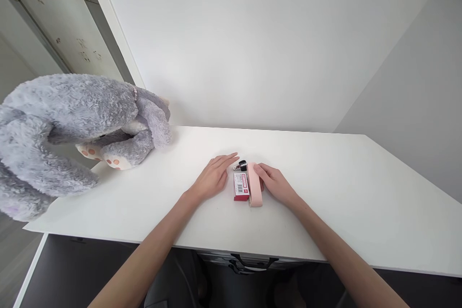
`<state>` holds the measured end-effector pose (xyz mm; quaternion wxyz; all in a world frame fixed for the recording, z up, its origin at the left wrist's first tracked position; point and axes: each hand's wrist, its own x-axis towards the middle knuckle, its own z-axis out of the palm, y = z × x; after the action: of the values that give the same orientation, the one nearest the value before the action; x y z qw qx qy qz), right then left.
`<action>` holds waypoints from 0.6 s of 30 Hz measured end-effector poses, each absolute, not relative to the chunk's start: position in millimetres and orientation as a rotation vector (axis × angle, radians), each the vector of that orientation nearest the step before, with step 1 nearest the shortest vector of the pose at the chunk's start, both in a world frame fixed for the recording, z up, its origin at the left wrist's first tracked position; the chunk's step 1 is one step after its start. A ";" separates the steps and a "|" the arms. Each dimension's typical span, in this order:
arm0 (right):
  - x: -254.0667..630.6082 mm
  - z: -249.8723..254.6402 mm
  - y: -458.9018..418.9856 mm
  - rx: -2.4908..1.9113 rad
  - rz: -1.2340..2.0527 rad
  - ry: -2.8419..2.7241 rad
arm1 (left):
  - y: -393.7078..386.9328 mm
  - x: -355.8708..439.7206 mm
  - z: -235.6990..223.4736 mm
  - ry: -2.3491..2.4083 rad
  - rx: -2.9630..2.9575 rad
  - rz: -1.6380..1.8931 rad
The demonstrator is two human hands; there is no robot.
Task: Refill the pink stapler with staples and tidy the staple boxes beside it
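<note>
On the white table (314,173), my right hand (275,183) is closed around the right side of a long pink object that looks like a stapler (254,185). Its thumb rests near the far end, and the other fingers are partly hidden. Left of the pink stapler lies a small red-and-white box (241,186) with a printed label and barcode, probably staples. Just beyond the box is a small black-and-silver item (240,166), possibly a staple remover. My left hand (215,175) lies open on the table with fingers stretched out, beside the box and the black item, holding nothing.
A large grey plush toy (83,106) leans over the table's left end. Behind the table rises a white wall (252,48). Beneath the front edge are dark handles (254,264) of a case or drawer. A pale cabinet (68,33) stands at the far left.
</note>
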<state>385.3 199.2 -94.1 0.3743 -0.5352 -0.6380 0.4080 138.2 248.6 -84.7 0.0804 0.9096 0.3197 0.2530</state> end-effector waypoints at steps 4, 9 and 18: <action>384.7 -92.5 199.3 -1.363 1.056 -1.625 | 249.2 144.2 -88.0 0.891 2.763 0.650; 384.7 -92.6 198.2 -1.345 1.092 -1.596 | 248.6 144.7 -90.4 0.931 2.752 0.615; 385.4 -92.4 196.8 -1.372 1.073 -1.607 | 246.1 143.9 -86.4 1.009 2.701 0.736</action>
<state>385.4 196.8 -92.4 0.3762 -0.5362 -0.6284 0.4196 143.9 246.1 -86.4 0.0830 0.9045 0.3379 0.2467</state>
